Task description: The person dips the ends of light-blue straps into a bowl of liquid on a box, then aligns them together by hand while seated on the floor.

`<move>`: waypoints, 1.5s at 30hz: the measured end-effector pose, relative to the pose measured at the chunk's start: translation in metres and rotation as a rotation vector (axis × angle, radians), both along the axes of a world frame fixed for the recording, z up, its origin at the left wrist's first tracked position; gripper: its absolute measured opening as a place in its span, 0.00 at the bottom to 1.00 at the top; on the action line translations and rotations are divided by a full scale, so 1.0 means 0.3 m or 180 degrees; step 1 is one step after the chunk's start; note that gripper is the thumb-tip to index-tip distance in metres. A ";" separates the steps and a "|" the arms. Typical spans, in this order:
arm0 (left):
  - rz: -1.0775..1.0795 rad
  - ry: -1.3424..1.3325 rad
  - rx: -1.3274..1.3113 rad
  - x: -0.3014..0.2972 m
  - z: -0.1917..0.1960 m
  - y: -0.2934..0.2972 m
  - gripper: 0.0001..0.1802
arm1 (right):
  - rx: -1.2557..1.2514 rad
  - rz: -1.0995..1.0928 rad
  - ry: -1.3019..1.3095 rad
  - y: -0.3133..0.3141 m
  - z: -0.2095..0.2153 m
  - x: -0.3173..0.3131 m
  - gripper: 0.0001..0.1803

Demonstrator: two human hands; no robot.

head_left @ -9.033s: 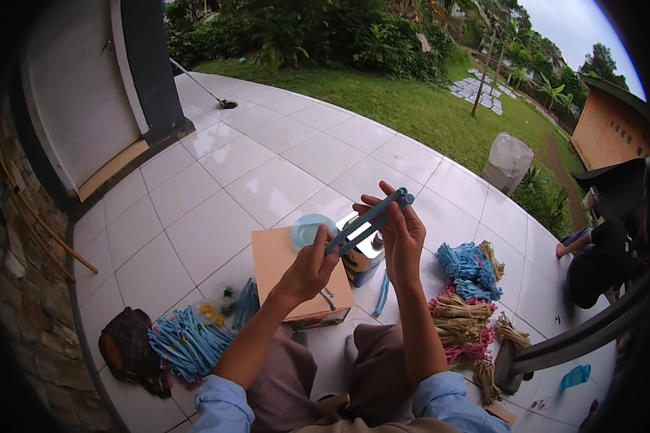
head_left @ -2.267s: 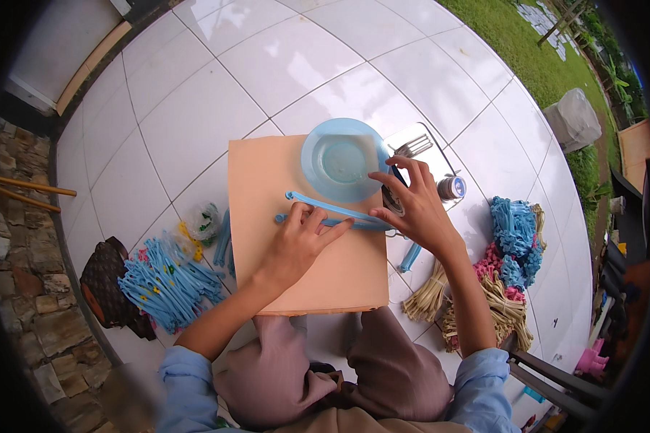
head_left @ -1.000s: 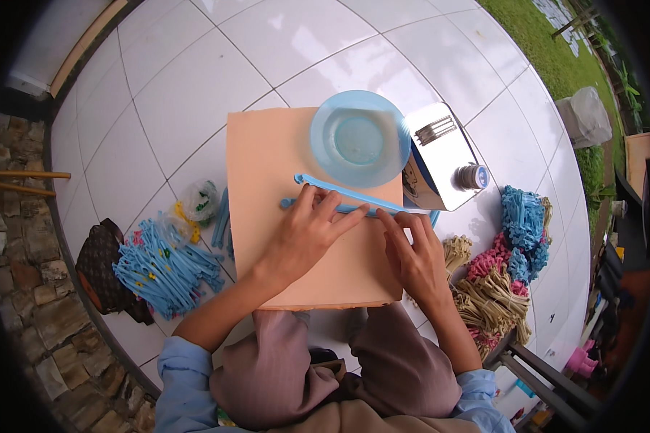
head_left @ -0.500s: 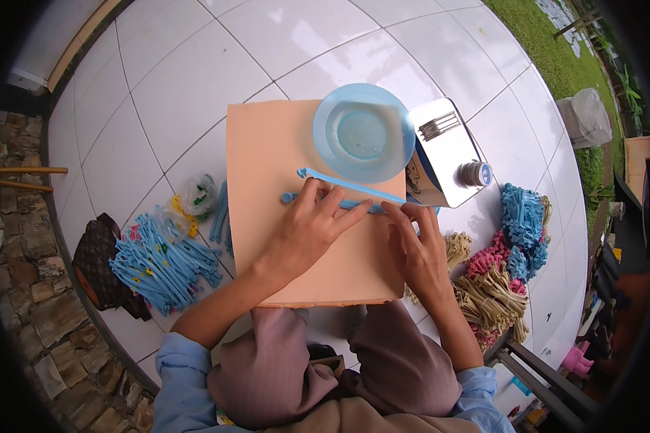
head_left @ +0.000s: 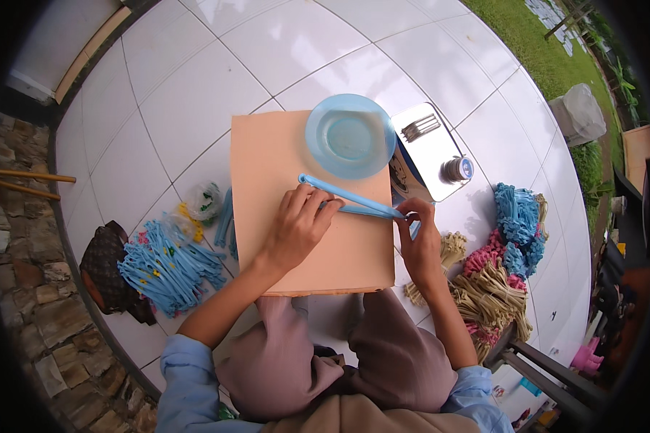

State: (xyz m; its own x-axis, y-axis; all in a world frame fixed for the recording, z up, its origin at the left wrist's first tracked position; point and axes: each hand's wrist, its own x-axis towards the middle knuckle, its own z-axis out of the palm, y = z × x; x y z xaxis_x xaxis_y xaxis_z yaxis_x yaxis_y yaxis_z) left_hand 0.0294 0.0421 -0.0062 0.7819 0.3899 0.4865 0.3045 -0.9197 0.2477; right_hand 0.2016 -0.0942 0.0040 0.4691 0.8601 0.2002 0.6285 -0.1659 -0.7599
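A long light-blue strip (head_left: 350, 196) lies slanted across a flat peach-coloured board (head_left: 282, 166) resting in front of my knees. My left hand (head_left: 296, 227) presses down on the strip's left part, fingers curled over it. At the board's right edge my right hand (head_left: 420, 242) pinches the strip's right end. Just beyond the strip, a round pale-blue plastic plate (head_left: 350, 136) sits on the board's far right corner.
A shiny metal tin (head_left: 430, 151) with a fork and a small jar on top stands right of the board. Bundles of blue, pink and straw-coloured strips (head_left: 502, 267) lie at the right. A heap of blue strips (head_left: 167, 261) and a dark bag (head_left: 107, 268) lie left. White floor tiles surround everything.
Nine seconds ago both hands held the strip up in the air; since then it was laid on the board. Over the last second my right hand slid rightwards to the strip's end.
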 end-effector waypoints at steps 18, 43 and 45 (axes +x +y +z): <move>0.1082 -0.1955 -0.0630 -0.555 0.567 -0.113 0.14 | 0.1323 0.1387 -0.0153 0.051 0.810 -0.418 0.30; 0.1628 -0.0938 -0.3669 -0.643 -0.588 0.094 0.33 | -0.0801 -0.1059 0.3317 0.423 -0.529 -0.983 0.32; 0.1645 -0.1066 -0.3687 -0.628 -0.582 0.092 0.32 | -0.0737 -0.0913 0.3009 0.430 -0.564 -0.969 0.33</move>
